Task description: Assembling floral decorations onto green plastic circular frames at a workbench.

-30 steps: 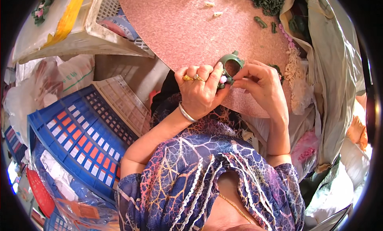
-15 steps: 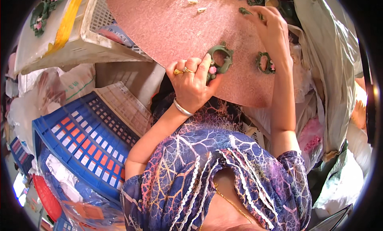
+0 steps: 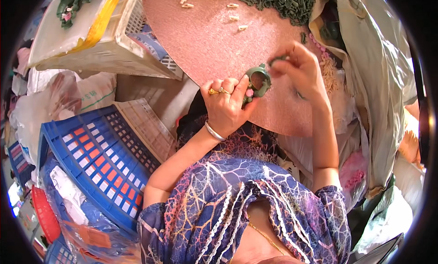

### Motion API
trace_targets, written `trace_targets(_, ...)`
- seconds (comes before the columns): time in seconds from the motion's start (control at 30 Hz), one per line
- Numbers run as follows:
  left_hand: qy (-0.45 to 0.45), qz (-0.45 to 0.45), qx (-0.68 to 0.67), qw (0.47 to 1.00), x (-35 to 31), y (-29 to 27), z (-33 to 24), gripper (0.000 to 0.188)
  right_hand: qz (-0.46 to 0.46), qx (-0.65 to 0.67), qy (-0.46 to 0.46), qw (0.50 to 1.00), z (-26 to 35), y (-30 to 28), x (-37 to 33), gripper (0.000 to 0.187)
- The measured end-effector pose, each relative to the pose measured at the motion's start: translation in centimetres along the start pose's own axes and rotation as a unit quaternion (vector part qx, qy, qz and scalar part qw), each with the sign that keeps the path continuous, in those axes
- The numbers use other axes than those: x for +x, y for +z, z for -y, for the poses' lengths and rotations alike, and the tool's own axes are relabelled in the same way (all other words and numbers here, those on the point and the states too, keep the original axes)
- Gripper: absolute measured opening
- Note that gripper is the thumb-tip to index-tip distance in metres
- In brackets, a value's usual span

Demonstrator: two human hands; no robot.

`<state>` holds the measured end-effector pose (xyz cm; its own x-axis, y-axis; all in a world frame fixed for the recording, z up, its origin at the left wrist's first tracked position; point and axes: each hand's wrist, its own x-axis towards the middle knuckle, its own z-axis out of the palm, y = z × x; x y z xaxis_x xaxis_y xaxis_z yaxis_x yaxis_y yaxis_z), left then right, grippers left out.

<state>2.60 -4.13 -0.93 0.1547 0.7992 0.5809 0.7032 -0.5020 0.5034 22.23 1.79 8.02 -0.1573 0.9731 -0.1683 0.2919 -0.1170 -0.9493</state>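
Note:
My left hand [image 3: 229, 100] is closed around the near-left side of a dark green ring-shaped ornament [image 3: 267, 84], which has a small pink flower by my thumb. To its right is my right hand [image 3: 303, 72], its fingertips pinching a small dark green piece [image 3: 277, 60] close to the ring's upper right rim. Both hands are above a reddish-brown board [image 3: 200, 40]. At the board's far edge lies a heap of dark green pieces [image 3: 287, 6]. Several small cream pieces [image 3: 233, 18] are scattered on the far left of the board. My right hand covers part of the board.
On the left stands a dirty white crate [image 3: 150, 63] with a yellow strap [image 3: 100, 24]. Nearer are a blue plastic basket [image 3: 98, 166] and a red basin [image 3: 45, 214]. A pale cloth sack [image 3: 374, 90] and a beige stringy bundle [image 3: 327, 72] flank the board's right side.
My right hand has come nearer and slightly left from the far right with a small green piece, close to the ring. My left hand keeps its hold. The whole view has shifted a little.

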Motion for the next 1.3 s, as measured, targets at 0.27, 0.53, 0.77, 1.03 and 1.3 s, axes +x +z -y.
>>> trace_targets(0.27, -0.014, -0.009, -0.006, 1.000, 0.2, -0.1, -0.2, 0.046, 0.057, -0.118, -0.119, 0.984, 0.0, 0.8, -1.5, 0.016)
trace_targets(0.53, -0.015, -0.007, -0.022, 1.000, 0.6, -0.2, 0.0, 0.046, 0.053, -0.267, -0.176, 0.946, 0.7, 1.2, -0.7, 0.018)
trace_targets(0.77, -0.022, -0.008, -0.021, 1.000, 0.4, -0.3, -0.1, 0.047, 0.104, -0.276, -0.188, 0.937, 1.4, 1.6, 0.0, 0.014)
trace_targets(1.03, -0.023, -0.011, -0.028, 0.999, 0.3, -0.4, -0.3, 0.046, 0.163, -0.317, -0.124, 0.926, 2.3, 1.6, 0.8, 0.013)
trace_targets(1.3, -0.015, 0.006, -0.010, 1.000, 0.0, -0.5, -0.4, 0.046, 0.149, -0.310, 0.014, 0.939, 3.2, 3.2, 1.2, 0.012)
